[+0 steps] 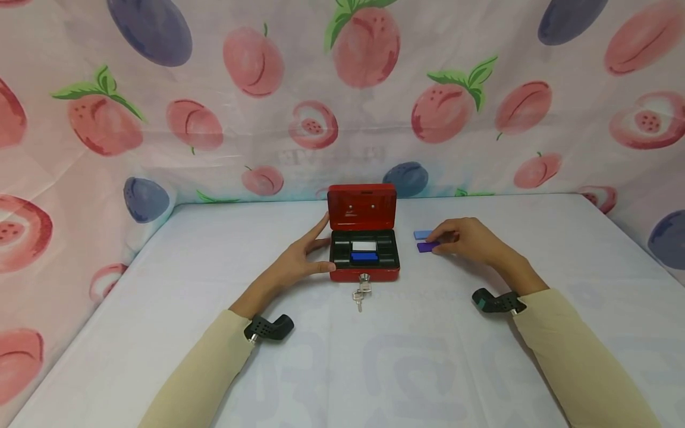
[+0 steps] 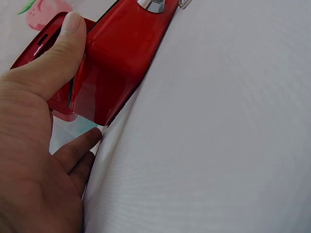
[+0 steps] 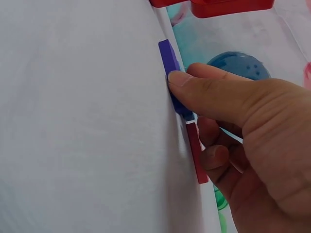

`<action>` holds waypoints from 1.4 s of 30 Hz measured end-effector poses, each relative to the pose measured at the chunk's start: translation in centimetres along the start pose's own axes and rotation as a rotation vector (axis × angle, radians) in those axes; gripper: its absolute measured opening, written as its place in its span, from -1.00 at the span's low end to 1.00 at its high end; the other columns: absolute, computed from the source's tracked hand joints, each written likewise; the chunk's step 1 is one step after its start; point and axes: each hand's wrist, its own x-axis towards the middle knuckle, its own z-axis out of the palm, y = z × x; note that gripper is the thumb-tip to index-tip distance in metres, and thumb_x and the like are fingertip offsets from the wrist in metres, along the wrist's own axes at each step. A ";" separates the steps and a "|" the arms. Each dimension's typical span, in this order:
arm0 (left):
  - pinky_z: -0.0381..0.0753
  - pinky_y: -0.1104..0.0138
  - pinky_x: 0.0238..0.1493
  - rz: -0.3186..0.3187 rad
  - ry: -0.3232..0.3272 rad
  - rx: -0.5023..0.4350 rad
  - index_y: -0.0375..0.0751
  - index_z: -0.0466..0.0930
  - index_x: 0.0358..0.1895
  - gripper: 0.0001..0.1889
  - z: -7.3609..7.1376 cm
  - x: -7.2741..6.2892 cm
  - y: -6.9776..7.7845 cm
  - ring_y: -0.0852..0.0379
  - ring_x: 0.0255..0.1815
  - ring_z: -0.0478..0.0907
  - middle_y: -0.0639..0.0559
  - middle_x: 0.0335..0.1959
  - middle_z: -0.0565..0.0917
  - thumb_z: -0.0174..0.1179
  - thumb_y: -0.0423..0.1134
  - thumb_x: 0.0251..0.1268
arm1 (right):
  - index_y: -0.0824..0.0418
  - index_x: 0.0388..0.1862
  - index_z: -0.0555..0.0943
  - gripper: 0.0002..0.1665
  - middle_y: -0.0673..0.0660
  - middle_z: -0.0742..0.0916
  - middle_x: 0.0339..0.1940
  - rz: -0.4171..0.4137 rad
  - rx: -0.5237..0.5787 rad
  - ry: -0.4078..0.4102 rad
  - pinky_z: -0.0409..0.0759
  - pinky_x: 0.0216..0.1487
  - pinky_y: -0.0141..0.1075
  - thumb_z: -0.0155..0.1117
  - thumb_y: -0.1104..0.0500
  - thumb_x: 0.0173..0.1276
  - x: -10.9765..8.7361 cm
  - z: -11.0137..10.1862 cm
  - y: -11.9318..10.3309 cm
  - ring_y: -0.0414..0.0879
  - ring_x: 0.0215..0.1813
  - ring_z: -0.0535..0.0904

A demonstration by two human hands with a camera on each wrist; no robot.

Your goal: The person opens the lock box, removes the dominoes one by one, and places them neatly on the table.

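A red cash box [image 1: 364,274] stands with its lid [image 1: 361,208] raised. In its black tray [image 1: 340,245] lie a white block [image 1: 364,245] and a blue block [image 1: 364,257]. My left hand [image 1: 297,259] is at the box's left side, fingers spread and mostly straight. Its thumb rests at the front left corner, and the index fingertip reaches the lid. With thumb and fingers, my right hand [image 1: 464,241] pinches a flat purple block [image 1: 424,246] to the right of the box. Behind that is a light blue block [image 1: 421,235]. The right wrist view also shows a red block [image 3: 196,154], partly covered by fingers.
Small keys [image 1: 358,299] hang from the lock [image 1: 364,278] on the box's front. A white cloth [image 1: 342,368] covers the table. Behind it hangs a fruit-print curtain [image 1: 374,107].
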 end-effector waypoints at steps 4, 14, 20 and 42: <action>0.03 -0.12 0.37 -0.004 0.001 0.000 0.10 -0.18 0.55 0.02 0.1 0.0 0.0 -0.19 0.39 0.23 -0.26 0.42 0.22 0.36 -0.27 0.16 | 0.10 -0.21 0.75 -0.80 0.04 0.72 -0.22 0.000 0.005 0.028 0.47 -0.22 -0.21 0.47 0.22 0.15 0.1 0.2 0.2 -0.05 -0.25 0.49; 0.04 -0.12 0.36 -0.011 0.000 0.002 0.12 -0.19 0.55 0.02 0.0 0.0 0.0 -0.19 0.39 0.22 -0.26 0.41 0.23 0.37 -0.26 0.16 | 0.10 -0.23 0.74 -0.79 0.03 0.72 -0.26 -0.005 -0.001 0.059 0.48 -0.25 -0.23 0.50 0.21 0.12 -0.1 0.4 0.4 -0.06 -0.28 0.49; 0.03 -0.13 0.36 0.001 -0.004 -0.004 0.09 -0.19 0.55 0.02 0.0 0.0 0.0 -0.21 0.39 0.22 -0.25 0.42 0.21 0.36 -0.27 0.16 | 0.11 -0.22 0.74 -0.79 0.03 0.71 -0.25 -0.016 -0.028 0.055 0.48 -0.25 -0.24 0.48 0.25 0.13 -0.1 0.0 0.4 -0.06 -0.27 0.48; 0.04 -0.08 0.38 0.022 0.014 -0.002 0.40 -0.18 0.52 0.04 0.1 1.0 -3.1 -0.03 0.38 0.27 -0.07 0.46 0.19 0.40 -0.16 0.12 | 0.13 -0.22 0.74 -0.80 0.03 0.71 -0.30 -0.006 -0.005 0.062 0.46 -0.26 -0.27 0.48 0.24 0.13 -0.1 -0.2 0.4 -0.06 -0.28 0.49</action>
